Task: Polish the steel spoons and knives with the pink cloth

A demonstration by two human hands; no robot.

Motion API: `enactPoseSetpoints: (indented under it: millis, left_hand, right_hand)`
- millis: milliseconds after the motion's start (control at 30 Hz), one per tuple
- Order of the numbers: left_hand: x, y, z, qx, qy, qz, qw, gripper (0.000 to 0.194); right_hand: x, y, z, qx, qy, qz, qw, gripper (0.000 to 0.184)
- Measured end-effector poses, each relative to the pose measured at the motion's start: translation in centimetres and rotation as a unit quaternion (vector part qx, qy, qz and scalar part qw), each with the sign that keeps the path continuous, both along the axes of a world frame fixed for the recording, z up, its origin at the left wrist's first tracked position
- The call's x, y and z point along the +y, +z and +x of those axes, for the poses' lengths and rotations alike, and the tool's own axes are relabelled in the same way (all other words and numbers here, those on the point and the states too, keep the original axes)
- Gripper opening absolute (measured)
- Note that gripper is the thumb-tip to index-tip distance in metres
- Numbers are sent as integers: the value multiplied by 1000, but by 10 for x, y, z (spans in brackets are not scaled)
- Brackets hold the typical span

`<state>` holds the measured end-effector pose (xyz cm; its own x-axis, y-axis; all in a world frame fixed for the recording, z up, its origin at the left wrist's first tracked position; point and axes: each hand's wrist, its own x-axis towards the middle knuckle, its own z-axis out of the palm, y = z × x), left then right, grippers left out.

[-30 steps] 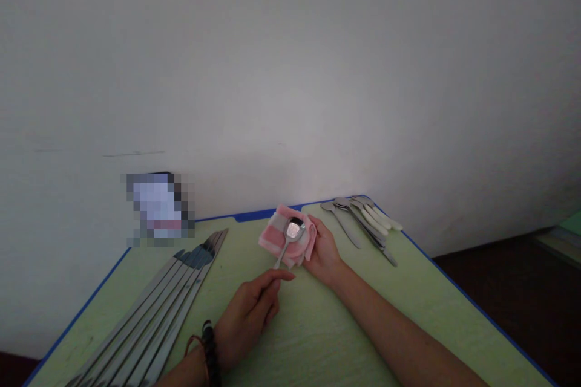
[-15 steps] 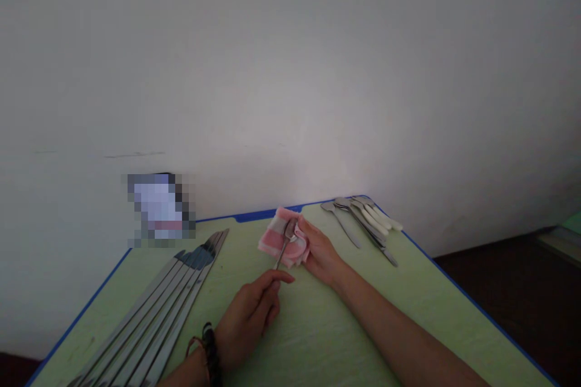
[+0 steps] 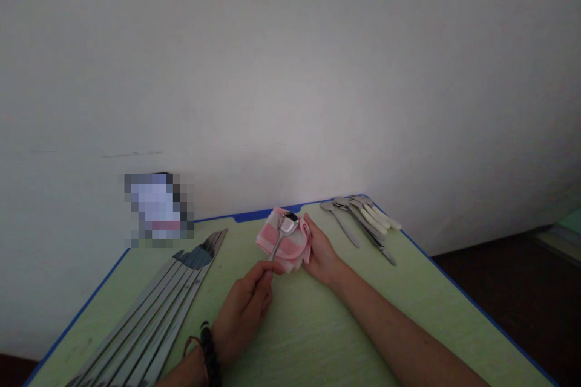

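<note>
My left hand (image 3: pixel 245 308), with a dark bead bracelet on the wrist, pinches the handle end of a metal spoon (image 3: pixel 282 233). The spoon's bowl lies face up on a folded pink-and-white cloth (image 3: pixel 285 243). My right hand (image 3: pixel 320 254) cups that cloth from the right, fingers wrapped around its edge. Both hands hover just above a pale green table (image 3: pixel 318 326) with a blue rim.
A row of several long metal utensils (image 3: pixel 154 314) lies diagonally at the table's left. Several spoons and knives (image 3: pixel 363 221), some white-handled, lie at the far right corner. A blurred-out object (image 3: pixel 158 207) stands behind the table by the white wall.
The spoon has turned in the cloth from edge-on back to bowl up and shifted slightly toward the wall. My left hand has moved forward and closed tighter on the handle.
</note>
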<state>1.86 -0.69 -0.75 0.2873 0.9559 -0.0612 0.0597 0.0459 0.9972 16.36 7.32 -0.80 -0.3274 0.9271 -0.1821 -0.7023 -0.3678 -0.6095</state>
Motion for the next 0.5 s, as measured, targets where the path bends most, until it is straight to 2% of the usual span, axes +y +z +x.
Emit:
enactPoseSetpoints:
  millis: [233, 400, 500]
  left_hand:
    - [0, -5, 0, 1, -14, -8, 1000, 46]
    - [3, -1, -3, -23, -3, -25, 999, 44]
    - [4, 3, -4, -42, 22, -39, 998, 49]
  right_hand:
    - [0, 4, 4, 43, 9, 11, 999, 43]
    - [2, 4, 6, 47, -48, -7, 998, 24]
    - [2, 4, 6, 40, -40, -13, 998, 20]
